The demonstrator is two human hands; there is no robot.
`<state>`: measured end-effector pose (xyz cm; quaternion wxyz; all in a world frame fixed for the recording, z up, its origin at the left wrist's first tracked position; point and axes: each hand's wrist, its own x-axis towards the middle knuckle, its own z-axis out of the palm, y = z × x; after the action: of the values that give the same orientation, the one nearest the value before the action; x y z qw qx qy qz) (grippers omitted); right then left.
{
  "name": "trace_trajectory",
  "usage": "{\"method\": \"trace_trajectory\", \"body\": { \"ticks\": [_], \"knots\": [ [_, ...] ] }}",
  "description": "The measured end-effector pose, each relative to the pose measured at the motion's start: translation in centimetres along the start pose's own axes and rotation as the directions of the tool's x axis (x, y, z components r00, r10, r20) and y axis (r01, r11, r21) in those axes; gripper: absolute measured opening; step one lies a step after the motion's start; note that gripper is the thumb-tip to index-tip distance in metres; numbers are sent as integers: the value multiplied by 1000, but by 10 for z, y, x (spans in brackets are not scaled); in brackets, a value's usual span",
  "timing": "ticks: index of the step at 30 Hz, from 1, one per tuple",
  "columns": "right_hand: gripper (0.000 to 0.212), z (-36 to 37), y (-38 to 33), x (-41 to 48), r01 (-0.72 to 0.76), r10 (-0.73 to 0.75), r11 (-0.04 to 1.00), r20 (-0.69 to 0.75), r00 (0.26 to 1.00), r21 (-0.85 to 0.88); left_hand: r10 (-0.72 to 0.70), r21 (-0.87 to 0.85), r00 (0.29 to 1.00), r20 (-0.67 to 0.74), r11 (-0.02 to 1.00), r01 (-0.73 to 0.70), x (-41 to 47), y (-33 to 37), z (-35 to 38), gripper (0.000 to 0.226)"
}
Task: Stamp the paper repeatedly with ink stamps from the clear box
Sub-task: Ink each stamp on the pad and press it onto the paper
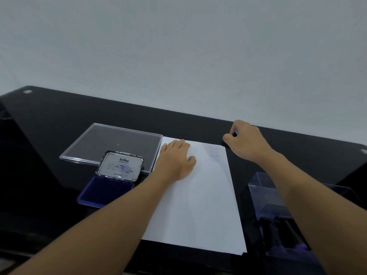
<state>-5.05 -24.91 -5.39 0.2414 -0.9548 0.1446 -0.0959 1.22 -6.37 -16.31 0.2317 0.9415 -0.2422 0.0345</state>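
The left hand (176,161) lies flat on the far left part of the paper (200,205). The right hand (246,141) curls round a blue stamp (235,132) just past the paper's far right corner. The clear box (264,197) stands near right, and the open ink pad (103,192) lies left.

White paper stack (198,199) lies flat, long side running away from the viewer, with faint blue stamp prints (214,152) near its far right corner. Small blue stamp (235,132) sits just past that corner, mostly hidden in the right hand (246,141). Clear plastic box (258,197) stands right of the paper with dark stamps (284,231) inside.
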Motion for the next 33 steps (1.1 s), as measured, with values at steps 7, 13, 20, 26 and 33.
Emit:
{"method": "trace_trajectory", "body": {
  "ticks": [7, 13, 20, 26, 33],
  "knots": [
    [12, -24, -15, -20, 50, -52, 997, -19, 998, -53, -85, -241, 994, 65, 965, 98, 5, 6, -37, 41],
    [13, -28, -47, -40, 114, -115, 992, -6, 993, -54, -82, -210, 993, 79, 973, 97, -18, -13, -78, 41],
    [14, -1, -98, -71, 185, -186, 983, 79, 979, 16, -153, -241, 987, -48, 961, 137, -69, -59, -125, 30],
    [13, 42, -140, -95, 244, -250, 968, 164, 954, 53, -306, -228, 944, -120, 934, 274, -119, -120, -141, 33],
    [15, 87, -178, -108, 313, -313, 949, 272, 910, 43, -358, -139, 915, -187, 931, 336, -166, -178, -129, 44]
  ]
}}
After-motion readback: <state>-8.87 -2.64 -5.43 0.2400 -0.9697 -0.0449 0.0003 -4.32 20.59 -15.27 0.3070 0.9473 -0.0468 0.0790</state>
